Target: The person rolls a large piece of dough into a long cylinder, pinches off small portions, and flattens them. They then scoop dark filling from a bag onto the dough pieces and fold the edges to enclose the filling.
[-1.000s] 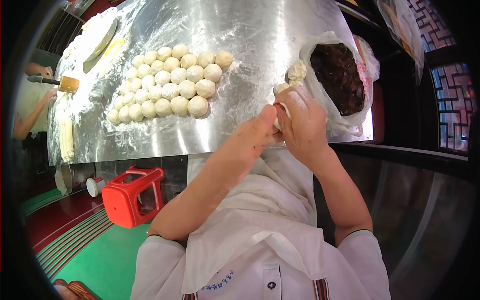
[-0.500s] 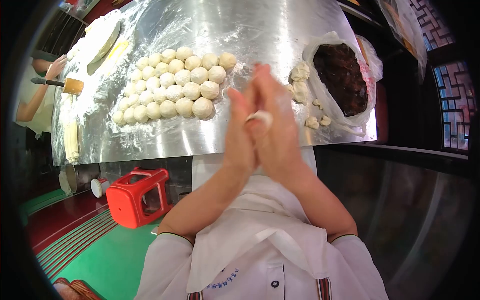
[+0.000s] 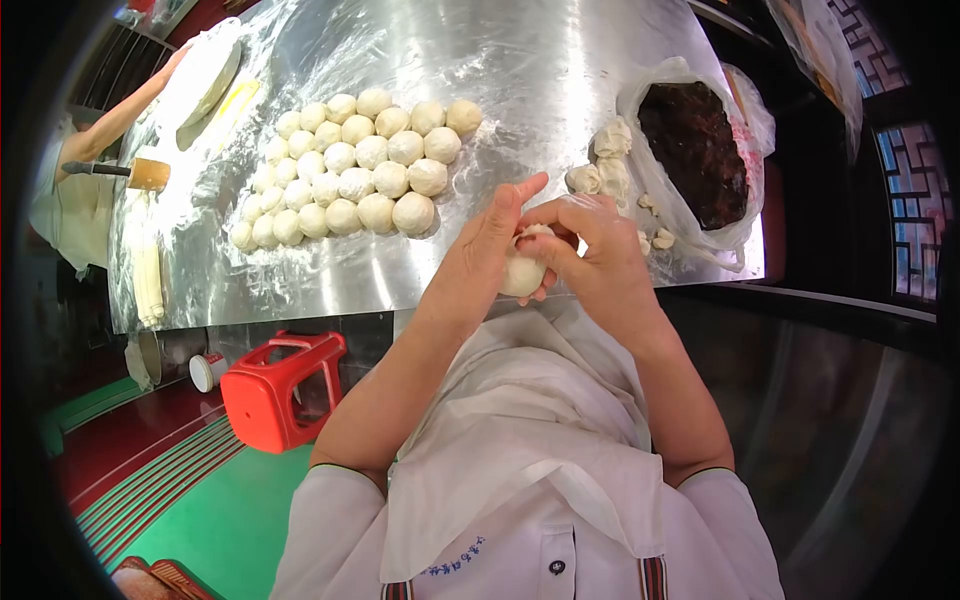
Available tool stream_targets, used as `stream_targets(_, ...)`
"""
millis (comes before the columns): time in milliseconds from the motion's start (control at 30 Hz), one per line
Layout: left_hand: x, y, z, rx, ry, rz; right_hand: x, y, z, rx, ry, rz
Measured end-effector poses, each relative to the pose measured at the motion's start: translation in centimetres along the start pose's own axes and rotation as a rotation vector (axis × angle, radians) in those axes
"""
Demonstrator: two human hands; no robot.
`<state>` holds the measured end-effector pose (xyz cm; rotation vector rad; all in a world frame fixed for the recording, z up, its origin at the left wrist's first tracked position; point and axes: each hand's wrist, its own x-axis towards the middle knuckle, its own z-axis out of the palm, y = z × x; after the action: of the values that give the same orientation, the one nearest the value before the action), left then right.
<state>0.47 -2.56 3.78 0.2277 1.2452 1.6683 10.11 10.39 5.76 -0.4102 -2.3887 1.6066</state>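
A round, pale dough ball (image 3: 522,277) is between my hands, just above the table's near edge. My left hand (image 3: 483,248) cups it from the left and below, with the thumb stretched out. Curled over the ball's top from the right, my right hand (image 3: 608,258) pinches the dough with thumb and fingers. Rows of floured dough balls (image 3: 357,184) sit to the left of my hands. Lumps of dough (image 3: 612,140) and smaller scraps lie to the right, beside a clear plastic bag (image 3: 632,100) of dark, glossy filling (image 3: 694,150).
The steel table (image 3: 500,60) carries flour on its left half. A wooden-headed tool with a dark handle (image 3: 148,174) lies far left, near a strip of dough (image 3: 147,265). Another person's arm (image 3: 125,115) reaches along that side. A red stool (image 3: 283,390) stands below.
My palms were pressed together; now they have parted and lowered around the dough ball, the right fingers pinching its top. The other person's arm has stretched farther up the table.
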Motion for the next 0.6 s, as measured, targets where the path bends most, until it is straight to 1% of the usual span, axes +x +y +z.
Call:
stream_targets(33, 0.3, -0.1, -0.3, 0.001, 0.000, -0.003, 0.0, 0.8, 0.4, -0.193, 0.024, -0.169)
stream_targets(67, 0.7, -0.4, -0.8, 0.158, -0.009, 0.002, 0.0, 1.1, 0.7, -0.191, 0.025, -0.166)
stream_targets(100, 1.1, -0.6, -1.1, 0.316, -0.021, 0.007, -0.1, 1.4, 1.0, -0.285, 0.129, -0.220)
stream_targets(133, 1.1, -0.8, -1.0, 0.319, -0.023, 0.004, -0.1, 1.8, 1.2, -0.380, 0.234, -0.273)
stream_targets(167, 0.9, -1.0, -0.8, 0.299, -0.009, -0.001, 0.0, 2.8, 1.2, -0.378, 0.239, -0.274)
stream_targets(233, 1.4, 0.0, -1.1, 0.301, 0.006, 0.000, 0.5, 5.3, 0.5, -0.384, 0.432, -0.196)
stream_targets(267, 1.8, 1.4, -1.5, 0.547, -0.022, 0.229, 0.5, 6.0, -0.1, -0.372, 0.446, -0.200)
stream_targets(300, 2.3, 2.9, -2.0, 0.786, -0.047, 0.460, 0.2, 6.6, -0.9, -0.354, 0.435, -0.144)
stream_targets(333, 3.6, 4.9, -3.1, 0.541, -0.037, 0.282, 0.0, 6.9, -1.1, -0.336, 0.418, -0.088)
stream_targets(367, 5.5, 6.7, -4.6, 0.544, -0.034, 0.274, -0.3, 6.9, -0.9, -0.327, 0.422, -0.091)
stream_targets(400, 7.2, 8.3, -5.4, 0.542, 0.033, 0.226, -1.0, 6.8, -0.6, -0.260, 0.362, -0.064)
stream_targets(433, 9.2, 9.9, -6.7, 0.781, 0.090, 0.250, -1.5, 6.8, -0.5, -0.194, 0.300, -0.038)
stream_targets(467, 11.4, 10.8, -9.0, 0.922, 0.133, 0.298, -1.7, 7.2, -0.4, -0.190, 0.304, -0.041)
stream_targets(500, 13.2, 11.3, -10.5, 0.928, 0.133, 0.301, -1.9, 8.0, -0.2, -0.254, 0.339, -0.073)
stream_targets(533, 14.8, 11.6, -11.7, 1.132, 0.255, 0.419, -2.1, 8.8, 0.0, -0.318, 0.375, -0.104)
stream_targets(567, 15.6, 11.9, -12.5, 1.335, 0.379, 0.541, -2.2, 9.3, 0.3, -0.314, 0.383, -0.106)
stream_targets(600, 15.8, 12.3, -12.8, 1.340, 0.366, 0.547, -2.3, 9.7, 0.3, -0.302, 0.408, -0.128)
